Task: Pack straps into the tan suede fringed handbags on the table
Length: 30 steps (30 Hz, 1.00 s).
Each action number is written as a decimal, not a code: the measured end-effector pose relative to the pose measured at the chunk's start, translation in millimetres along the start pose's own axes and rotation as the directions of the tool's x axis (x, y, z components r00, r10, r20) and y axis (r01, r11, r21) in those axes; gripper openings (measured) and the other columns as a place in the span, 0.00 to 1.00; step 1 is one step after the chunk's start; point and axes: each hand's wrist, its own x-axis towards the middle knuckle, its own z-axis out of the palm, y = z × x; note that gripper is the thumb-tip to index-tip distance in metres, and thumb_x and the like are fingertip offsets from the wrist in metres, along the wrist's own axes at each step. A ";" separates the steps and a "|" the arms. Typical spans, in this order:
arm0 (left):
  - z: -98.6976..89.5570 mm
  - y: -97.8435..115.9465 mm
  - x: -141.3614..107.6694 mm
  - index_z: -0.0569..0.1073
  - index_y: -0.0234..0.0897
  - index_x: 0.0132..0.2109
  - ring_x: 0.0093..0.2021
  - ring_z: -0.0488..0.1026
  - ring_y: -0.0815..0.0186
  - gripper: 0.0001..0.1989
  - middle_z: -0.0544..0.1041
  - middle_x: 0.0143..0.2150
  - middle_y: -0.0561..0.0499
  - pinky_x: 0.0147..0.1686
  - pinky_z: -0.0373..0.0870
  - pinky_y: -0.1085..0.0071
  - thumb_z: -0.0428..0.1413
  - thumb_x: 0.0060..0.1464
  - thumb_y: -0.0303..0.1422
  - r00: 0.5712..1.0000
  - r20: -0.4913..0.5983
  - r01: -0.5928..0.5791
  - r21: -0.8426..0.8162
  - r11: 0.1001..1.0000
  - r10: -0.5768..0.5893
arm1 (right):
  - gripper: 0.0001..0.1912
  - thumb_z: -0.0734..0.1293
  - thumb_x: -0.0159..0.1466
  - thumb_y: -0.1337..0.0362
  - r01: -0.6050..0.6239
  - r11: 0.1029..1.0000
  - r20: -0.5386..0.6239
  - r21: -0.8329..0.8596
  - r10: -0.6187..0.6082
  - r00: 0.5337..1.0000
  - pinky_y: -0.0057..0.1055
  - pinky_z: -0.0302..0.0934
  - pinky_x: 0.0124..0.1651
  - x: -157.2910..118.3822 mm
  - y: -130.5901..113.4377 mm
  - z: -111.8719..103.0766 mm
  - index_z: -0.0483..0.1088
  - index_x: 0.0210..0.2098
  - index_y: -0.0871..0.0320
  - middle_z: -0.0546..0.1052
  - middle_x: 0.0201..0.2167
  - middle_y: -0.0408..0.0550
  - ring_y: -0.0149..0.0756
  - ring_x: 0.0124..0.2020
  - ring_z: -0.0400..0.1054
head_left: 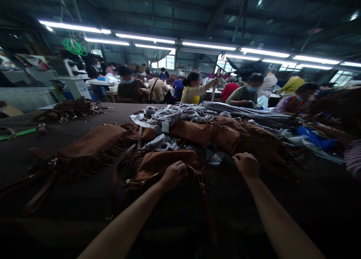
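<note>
Across the near part of the dark, cloth-like tabletop (17,159), both bare forearms reach forward from the bottom corners, converging toward a brown suede bag with fringe and a gold-coloured zip (166,163). It lies in front of the person, among other bags. The left hand (174,174) is palm down, wrist slightly bent, its fingers curled and closed on the bag's zipped edge, near a metal clasp (200,178) at the bag's right end. The right hand (248,164) is well apart from the left, to the right of the bag, knuckles up, with thumb and forefinger drawn together beside a clear plastic piece (216,158); whether it grips anything cannot be told. The left fingertips are hidden behind the hand itself, and the bag's lower side sinks into shadow. A brown strap (208,214) below the clasp fades into darkness, its far end unreadable. Both forearms are cut off by the lower border.
</note>
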 end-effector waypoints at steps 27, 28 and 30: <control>-0.1 1.2 -3.2 0.70 0.37 0.33 0.39 0.69 0.65 0.01 0.71 0.37 0.50 0.39 0.64 0.72 0.55 0.51 0.28 0.999 -0.039 0.024 -0.018 1.000 -0.024 | 0.14 0.63 0.59 0.56 -0.054 0.958 0.167 0.282 0.007 0.986 0.29 0.59 0.37 50.4 -7.9 12.8 0.78 0.36 0.54 0.80 0.36 0.48 0.39 0.38 0.73; 0.5 0.6 -3.2 0.70 0.37 0.33 0.39 0.69 0.65 0.01 0.71 0.37 0.50 0.39 0.64 0.72 0.55 0.52 0.28 0.999 -0.045 0.023 -0.021 1.000 -0.024 | 0.14 0.64 0.58 0.55 -0.069 0.953 0.162 0.294 0.022 0.987 0.29 0.59 0.36 53.8 -9.2 13.1 0.78 0.35 0.54 0.80 0.35 0.48 0.39 0.37 0.73; 1.4 -0.3 -3.1 0.70 0.36 0.33 0.39 0.69 0.65 0.01 0.71 0.37 0.50 0.39 0.64 0.72 0.56 0.52 0.28 0.998 -0.054 0.023 -0.022 0.999 -0.024 | 0.14 0.65 0.56 0.54 -0.096 0.941 0.153 0.324 0.048 0.987 0.28 0.59 0.35 59.8 -11.4 14.2 0.78 0.33 0.54 0.80 0.32 0.48 0.39 0.35 0.73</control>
